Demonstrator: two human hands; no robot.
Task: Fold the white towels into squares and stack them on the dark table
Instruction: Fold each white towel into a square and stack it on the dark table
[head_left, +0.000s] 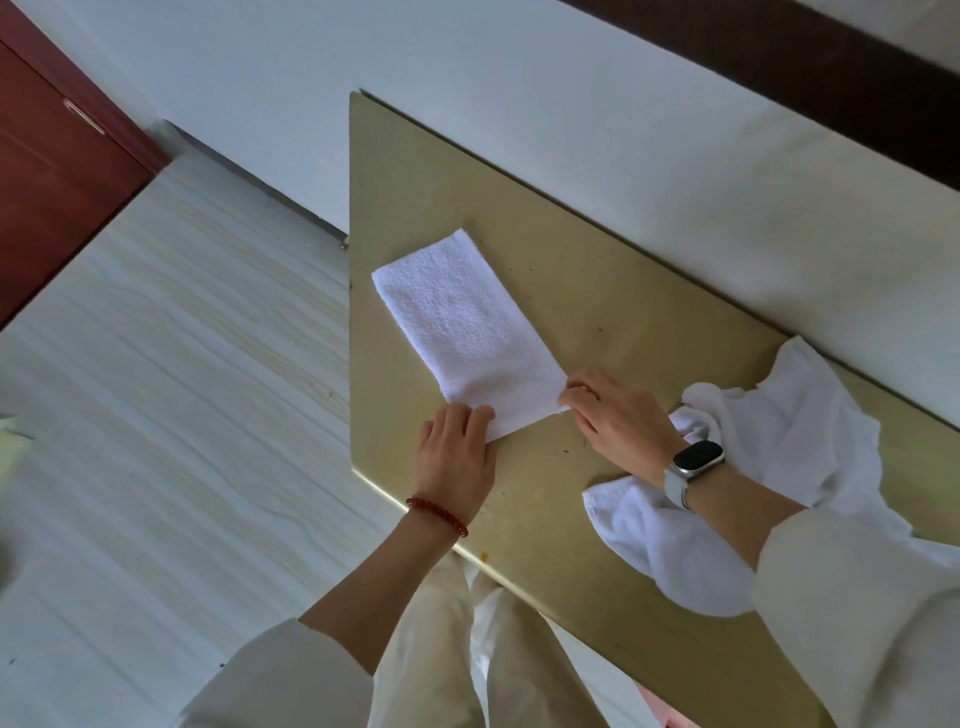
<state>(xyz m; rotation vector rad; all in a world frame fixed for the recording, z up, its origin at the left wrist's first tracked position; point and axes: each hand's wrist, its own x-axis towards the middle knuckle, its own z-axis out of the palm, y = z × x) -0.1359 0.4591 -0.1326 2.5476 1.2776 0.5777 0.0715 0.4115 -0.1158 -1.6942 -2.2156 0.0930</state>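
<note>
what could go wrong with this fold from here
The folded towel lies close to the table's edge, so a pull that way may drag a corner over the side. The right hand and left hand each hold one near corner; lifting them unevenly would probably give a skewed fold, not a square. The right forearm rests over the loose pile of towels, which hangs off the table edge and could be swept to the floor.

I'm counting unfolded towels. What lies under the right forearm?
Under the right forearm lies a crumpled white towel pile on the table. How many towels it holds is unclear; the arm and sleeve cover part.
</note>
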